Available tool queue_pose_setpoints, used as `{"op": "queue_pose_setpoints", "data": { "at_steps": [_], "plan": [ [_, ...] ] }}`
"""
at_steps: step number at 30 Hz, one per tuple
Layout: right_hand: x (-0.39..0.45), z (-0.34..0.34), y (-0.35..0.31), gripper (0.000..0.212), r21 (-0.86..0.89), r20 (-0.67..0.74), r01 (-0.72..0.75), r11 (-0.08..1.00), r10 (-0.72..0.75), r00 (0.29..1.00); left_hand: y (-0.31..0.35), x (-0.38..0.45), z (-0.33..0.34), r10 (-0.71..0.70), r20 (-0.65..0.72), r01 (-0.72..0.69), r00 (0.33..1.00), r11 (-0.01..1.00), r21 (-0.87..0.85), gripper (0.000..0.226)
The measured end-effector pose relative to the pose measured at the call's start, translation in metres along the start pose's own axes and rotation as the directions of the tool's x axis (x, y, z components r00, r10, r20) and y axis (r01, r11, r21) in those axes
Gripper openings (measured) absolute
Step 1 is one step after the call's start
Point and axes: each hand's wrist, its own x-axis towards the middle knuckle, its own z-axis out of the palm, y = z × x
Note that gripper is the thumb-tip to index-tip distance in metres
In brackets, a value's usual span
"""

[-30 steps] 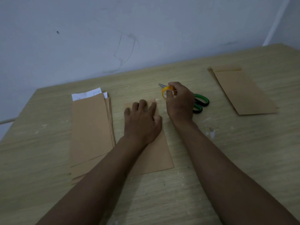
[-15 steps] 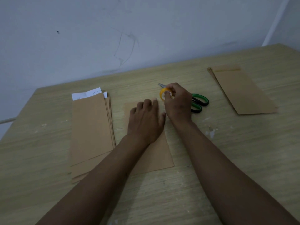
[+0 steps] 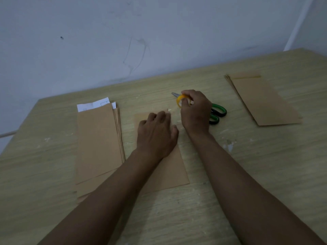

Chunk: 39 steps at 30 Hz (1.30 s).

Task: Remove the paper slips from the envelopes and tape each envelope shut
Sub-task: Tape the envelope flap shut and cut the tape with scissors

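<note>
Envelopes in a brown stack (image 3: pixel 99 144) lie at the left of the wooden table (image 3: pixel 247 174), long sides running away from the person, and white paper slips (image 3: pixel 93 105) stick out of the far end of the stack. Just beside that stack, toward the middle, a single brown envelope (image 3: pixel 169 170) lies flat, its near end clear and its far end covered by the left hand (image 3: pixel 156 133). That hand rests palm down on the envelope with the fingers laid fairly flat and only lightly bent, pressing the paper to the table and holding nothing. Close to its right, the right hand (image 3: pixel 195 112) is curled, its fingers and thumb pinching a small yellow tape roll (image 3: pixel 180 100) held just above the table beyond the envelope's far right corner; whether a strip of tape runs from the roll down to the envelope cannot be told. Behind this hand lie scissors with green and black handles (image 3: pixel 217 113), the handles showing to its right and the grey blade tip (image 3: pixel 174 94) poking out on its left. Well apart, at the far right of the table, a second pile of brown envelopes (image 3: pixel 265 101) lies flat, with its top flap folded over.
</note>
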Motion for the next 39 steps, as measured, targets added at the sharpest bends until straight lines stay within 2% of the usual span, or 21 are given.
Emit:
{"op": "queue_pose_setpoints", "data": {
  "at_steps": [4, 11, 15, 18, 20, 22, 24, 27, 29, 31, 33, 35, 37, 39],
  "plan": [
    [0.001, -0.001, -0.003, 0.024, 0.000, -0.037, 0.062, 0.998, -0.062, 0.997, 0.001, 0.001, -0.001, 0.007, -0.006, -0.006, 1.000, 1.000, 0.012, 0.063],
    [-0.002, -0.004, -0.008, 0.020, -0.016, -0.024, 0.035, 0.999, -0.036, 0.999, 0.002, 0.007, -0.008, 0.013, -0.002, -0.013, 1.000, 1.000, 0.020, 0.064],
    [-0.001, -0.003, -0.008, 0.022, -0.002, 0.006, 0.099, 0.995, -0.099, 0.995, 0.001, 0.011, -0.014, -0.033, -0.058, 0.027, 0.998, 0.994, -0.105, 0.057],
    [-0.001, -0.002, -0.007, 0.023, -0.001, 0.010, 0.153, 0.988, -0.153, 0.988, -0.001, 0.017, -0.021, -0.132, -0.050, 0.116, 0.990, 0.963, -0.242, 0.047],
    [0.000, -0.002, -0.009, 0.024, 0.028, 0.038, 0.168, 0.985, -0.169, 0.985, -0.003, 0.024, -0.025, -0.204, -0.087, 0.166, 0.975, 0.933, -0.319, 0.046],
    [0.001, -0.002, -0.010, 0.025, 0.047, 0.065, 0.175, 0.983, -0.178, 0.982, -0.004, 0.032, -0.028, -0.232, -0.146, 0.141, 0.962, 0.875, -0.463, 0.048],
    [0.002, -0.003, -0.010, 0.026, 0.040, 0.083, 0.183, 0.982, -0.186, 0.979, -0.005, 0.041, -0.030, -0.221, -0.116, 0.094, 0.968, 0.751, -0.653, 0.036],
    [0.001, -0.009, -0.012, 0.030, 0.039, 0.137, 0.185, 0.982, -0.189, 0.972, -0.009, 0.050, -0.030, -0.257, -0.059, 0.114, 0.965, 0.610, -0.784, 0.010],
    [-0.001, -0.016, -0.012, 0.035, -0.026, 0.181, 0.141, 0.990, -0.134, 0.974, -0.010, 0.052, -0.027, -0.296, -0.049, 0.132, 0.954, 0.561, -0.817, 0.008],
    [0.000, -0.026, -0.010, 0.040, -0.197, 0.219, 0.046, 0.979, -0.002, 0.976, -0.010, 0.052, -0.024, -0.322, -0.045, 0.145, 0.946, 0.542, -0.828, 0.011],
    [0.001, -0.039, -0.007, 0.039, -0.420, 0.269, -0.038, 0.907, 0.165, 0.949, -0.009, 0.053, -0.021, -0.336, -0.033, 0.158, 0.941, 0.524, -0.837, 0.012],
    [0.001, -0.052, -0.008, 0.034, -0.571, 0.286, -0.054, 0.819, 0.260, 0.922, -0.009, 0.056, -0.021, -0.345, -0.017, 0.164, 0.939, 0.488, -0.857, 0.013],
    [0.003, -0.062, -0.012, 0.035, -0.600, 0.291, -0.104, 0.793, 0.338, 0.895, -0.008, 0.057, -0.022, -0.344, -0.001, 0.166, 0.939, 0.456, -0.874, 0.012],
    [0.010, -0.068, -0.017, 0.043, -0.619, 0.311, -0.178, 0.765, 0.447, 0.839, -0.006, 0.057, -0.022, -0.345, 0.013, 0.175, 0.939, 0.444, -0.879, 0.012]
  ]
}}
